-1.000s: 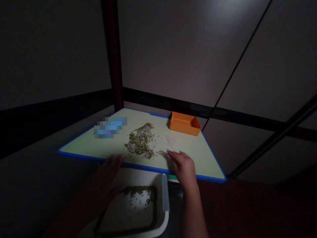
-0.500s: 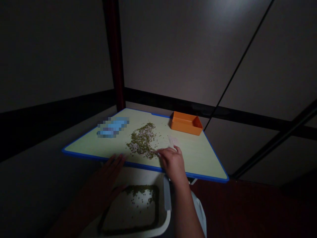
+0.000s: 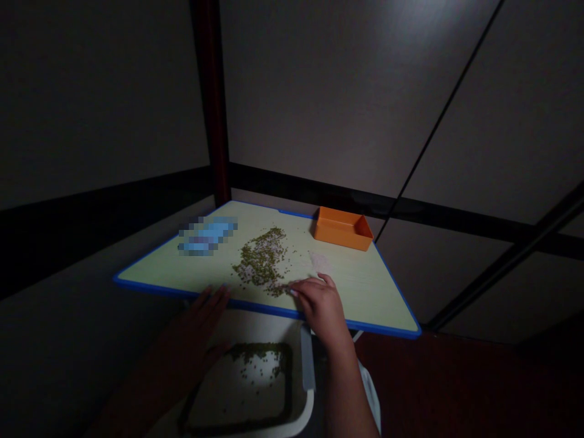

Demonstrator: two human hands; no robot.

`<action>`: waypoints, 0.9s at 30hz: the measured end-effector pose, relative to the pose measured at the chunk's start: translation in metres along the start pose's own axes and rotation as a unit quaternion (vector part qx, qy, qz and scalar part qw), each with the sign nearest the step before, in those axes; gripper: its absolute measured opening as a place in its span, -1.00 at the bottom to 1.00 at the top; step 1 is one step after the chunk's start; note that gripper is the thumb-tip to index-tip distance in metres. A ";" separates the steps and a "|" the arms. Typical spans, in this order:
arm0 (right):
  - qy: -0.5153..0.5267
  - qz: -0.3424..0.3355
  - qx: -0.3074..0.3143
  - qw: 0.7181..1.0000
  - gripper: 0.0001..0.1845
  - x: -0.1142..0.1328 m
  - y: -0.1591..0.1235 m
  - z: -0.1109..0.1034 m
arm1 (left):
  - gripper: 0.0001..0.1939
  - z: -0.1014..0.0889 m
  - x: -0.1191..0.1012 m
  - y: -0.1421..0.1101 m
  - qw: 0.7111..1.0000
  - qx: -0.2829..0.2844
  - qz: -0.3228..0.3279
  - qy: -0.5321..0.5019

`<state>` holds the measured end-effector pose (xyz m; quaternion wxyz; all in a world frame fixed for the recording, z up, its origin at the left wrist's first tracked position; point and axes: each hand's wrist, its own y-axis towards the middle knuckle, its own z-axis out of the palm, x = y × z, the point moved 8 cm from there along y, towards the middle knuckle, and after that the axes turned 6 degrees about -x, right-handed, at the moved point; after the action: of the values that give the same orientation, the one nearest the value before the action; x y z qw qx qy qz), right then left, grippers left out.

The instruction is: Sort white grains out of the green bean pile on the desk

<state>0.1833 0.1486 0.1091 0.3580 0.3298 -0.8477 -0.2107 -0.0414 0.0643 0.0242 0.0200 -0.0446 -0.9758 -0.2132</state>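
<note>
A pale green board with a blue edge [image 3: 365, 286] carries a loose heap of small green beans mixed with white grains [image 3: 262, 263]. My right hand [image 3: 319, 302] rests on the board at the heap's near right corner, fingers curled and fingertips touching the nearest beans. My left hand [image 3: 205, 313] lies flat with fingers stretched out at the board's front edge, just left of the heap. A small patch of white grains [image 3: 319, 261] sits beyond my right hand. Below the board stands a white tray [image 3: 305, 365] with green beans [image 3: 258, 359] in it.
An orange box [image 3: 342, 227] stands at the board's far right corner. A blurred blue patch [image 3: 207, 234] lies on the far left. A dark red post [image 3: 212, 103] rises behind the board, with grey walls and black rails around. The room is dim.
My right hand has moved left from the white grains to the heap's near corner, then drawn slightly back toward the front edge. My left hand has barely moved.
</note>
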 end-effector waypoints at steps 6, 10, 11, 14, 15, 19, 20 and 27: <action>0.035 -0.018 0.013 0.999 -0.76 0.003 -0.004 -0.004 | -0.25 0.001 0.000 -0.002 1.000 0.003 -0.004 0.004; 0.043 -0.032 0.002 0.999 -0.75 0.003 -0.006 -0.010 | -0.25 0.001 0.001 -0.003 1.000 -0.020 0.007 -0.001; 0.040 -0.031 -0.009 0.999 -0.75 0.002 -0.006 -0.012 | -0.24 0.001 0.001 -0.003 0.999 -0.034 0.011 -0.002; 0.016 -0.020 -0.045 0.999 -0.75 -0.002 -0.005 -0.017 | -0.19 -0.001 0.001 -0.005 0.996 -0.082 0.032 0.001; 0.009 -0.016 -0.049 0.999 -0.75 -0.004 -0.005 -0.016 | -0.17 -0.001 0.000 -0.005 0.995 -0.093 0.037 0.001; 0.002 -0.022 -0.032 0.999 -0.73 -0.004 -0.005 -0.011 | -0.20 -0.002 0.001 -0.005 0.992 -0.115 0.043 0.005; 0.004 -0.025 -0.025 0.999 -0.73 -0.003 -0.006 -0.010 | -0.20 -0.002 0.001 -0.005 0.992 -0.119 0.047 0.006; 0.023 -0.034 -0.003 0.999 -0.72 0.001 -0.008 -0.017 | -0.16 0.003 0.002 -0.004 0.996 -0.085 0.036 0.016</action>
<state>0.1987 0.1403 0.1160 0.3708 0.3623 -0.8269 -0.2180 -0.0442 0.0617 0.0203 0.0398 -0.0782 -0.9515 -0.2950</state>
